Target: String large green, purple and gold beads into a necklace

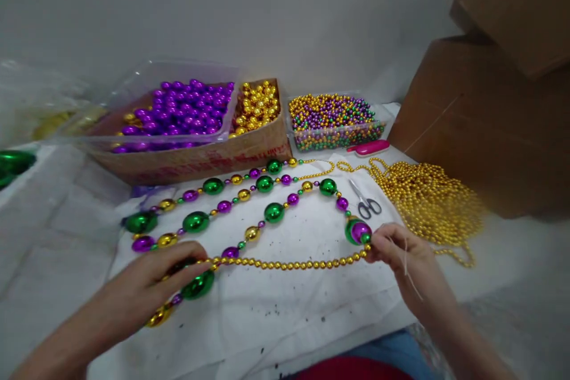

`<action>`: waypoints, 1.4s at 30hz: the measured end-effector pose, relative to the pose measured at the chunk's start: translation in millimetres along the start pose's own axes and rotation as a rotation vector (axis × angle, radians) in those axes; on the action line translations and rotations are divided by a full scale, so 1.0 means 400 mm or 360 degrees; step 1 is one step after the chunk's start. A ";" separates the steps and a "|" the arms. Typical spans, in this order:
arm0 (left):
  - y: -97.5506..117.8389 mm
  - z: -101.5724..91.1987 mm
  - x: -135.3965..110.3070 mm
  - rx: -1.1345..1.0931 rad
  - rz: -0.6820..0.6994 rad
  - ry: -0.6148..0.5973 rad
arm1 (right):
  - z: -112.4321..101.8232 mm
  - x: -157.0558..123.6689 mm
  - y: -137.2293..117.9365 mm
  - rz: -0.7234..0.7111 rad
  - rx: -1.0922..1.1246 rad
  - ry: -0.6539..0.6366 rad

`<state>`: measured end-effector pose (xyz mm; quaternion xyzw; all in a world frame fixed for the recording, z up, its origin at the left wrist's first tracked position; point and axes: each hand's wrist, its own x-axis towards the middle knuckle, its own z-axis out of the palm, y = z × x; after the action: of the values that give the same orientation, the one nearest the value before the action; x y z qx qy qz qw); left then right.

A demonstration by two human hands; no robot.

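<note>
**Two hands stretch one gold chain (294,264) across a white cloth**

At the blurred left edge is a shiny green thing (16,166), probably one large ball. Next, a clear plastic tub (155,68) holds glossy purple beads (191,107), too many to count; it sits at a worn brown carton (200,163), whose right end holds round gold beads (260,107).

In front, the left hand (162,273) pinches narrowly on the gold chain's left end, just over the near strand (274,212); at least four big green beads show on that one. Behind it lies the doubled far strand (196,221), with five big greens among smaller purple and gold.

A second clear tub (329,136) holds tiny mixed beads. Right of centre lie one pair of scissors (363,199) and one pink tool (371,147). The right hand (409,255) pinches the gold chain's other end, a pale thread (413,284) trailing over it. Farther right are a tangled gold heap (427,202) and brown cardboard boxes (463,107). Under the strands spreads the creased, speckled cloth (294,314).
</note>
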<state>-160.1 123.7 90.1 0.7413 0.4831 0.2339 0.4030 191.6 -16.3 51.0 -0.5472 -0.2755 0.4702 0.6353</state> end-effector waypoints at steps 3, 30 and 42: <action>0.064 0.160 0.020 0.0558 0.0213 -0.0018 | -0.030 -0.020 0.085 0.0169 -0.0011 0.0027; 0.104 0.591 0.008 -0.1458 -0.0750 -0.0233 | -0.090 0.253 0.074 -0.0405 -0.1959 -0.0015; 0.075 0.525 0.007 -0.1526 -0.0706 -0.0535 | -0.142 0.357 0.069 -0.0053 -0.2311 -0.0047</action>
<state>11.5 42.0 -4.2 0.3824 0.3961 0.2157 0.8064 290.6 86.3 -13.2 -0.8202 -0.5351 0.1663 0.1151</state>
